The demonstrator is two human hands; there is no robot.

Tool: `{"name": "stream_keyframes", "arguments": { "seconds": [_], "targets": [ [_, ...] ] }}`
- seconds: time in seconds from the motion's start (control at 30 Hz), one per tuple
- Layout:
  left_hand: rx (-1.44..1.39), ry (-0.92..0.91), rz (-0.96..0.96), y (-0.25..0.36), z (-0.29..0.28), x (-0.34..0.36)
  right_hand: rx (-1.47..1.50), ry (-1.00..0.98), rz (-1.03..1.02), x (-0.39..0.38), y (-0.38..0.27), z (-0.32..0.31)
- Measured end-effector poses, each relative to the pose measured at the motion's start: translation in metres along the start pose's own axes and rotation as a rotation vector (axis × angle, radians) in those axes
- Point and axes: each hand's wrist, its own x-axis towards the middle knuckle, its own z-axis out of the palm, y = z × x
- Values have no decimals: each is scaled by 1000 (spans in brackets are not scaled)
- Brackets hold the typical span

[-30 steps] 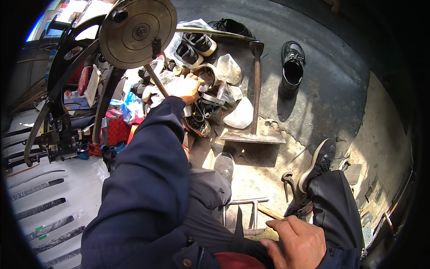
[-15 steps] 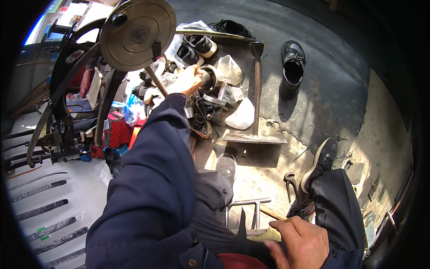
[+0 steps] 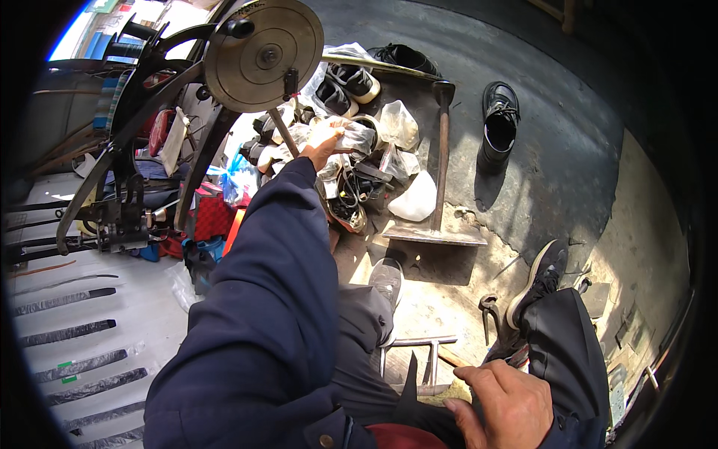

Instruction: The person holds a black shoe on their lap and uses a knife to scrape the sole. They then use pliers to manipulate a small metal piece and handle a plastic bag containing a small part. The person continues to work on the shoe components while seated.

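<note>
My left hand (image 3: 323,142) reaches forward into a pile of bagged odds and ends. Its fingers are closed on a crumpled clear plastic bag (image 3: 354,137); what lies inside the bag I cannot make out. Around it are a white rounded piece (image 3: 413,197), another clear bag (image 3: 399,126) and dark straps or cords (image 3: 366,182). Behind the pile sits a pair of black shoes with pale soles (image 3: 353,82). Over my lap hangs my right hand (image 3: 511,400), its thumb and fingers apart and nothing held in it.
A sewing machine with a big round wheel (image 3: 263,56) stands at the left. Beyond the pile rises an iron stand (image 3: 441,165) on a flat foot. One black shoe (image 3: 499,127) rests on the dark mat. Pincers (image 3: 490,318) lie near my foot; wrapped strips (image 3: 71,333) cover a pale surface.
My left hand has taken hold of the clear plastic bag and drawn it up over the pile. The whole view has shifted slightly. My right hand stays put.
</note>
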Motion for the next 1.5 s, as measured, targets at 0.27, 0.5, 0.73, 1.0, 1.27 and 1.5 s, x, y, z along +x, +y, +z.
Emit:
{"name": "stream_keyframes", "arguments": {
  "seconds": [0.27, 0.5, 0.73, 1.0, 1.27, 1.5],
  "targets": [
    [-1006, -349, -25, 10, 5, 20, -27, 3, -15, -7, -1, -1],
    [-1019, -441, 101, 72, -1, 1, -144, 38, -33, -12, 8, 3],
    [-1003, -651, 358, 208, -32, -75, -51, 287, -34, -18, 24, 9],
    [-1098, -710, 556, 296, -42, -222, 852, 417, -63, -8, 40, 2],
    [-1281, -243, 338, 262, 1, -310, 859, 295, -95, -9, 48, 9],
    [-1326, -230, 249, 223, 32, -329, 911, 302, 2, 3, 49, 21]
  ]
}}
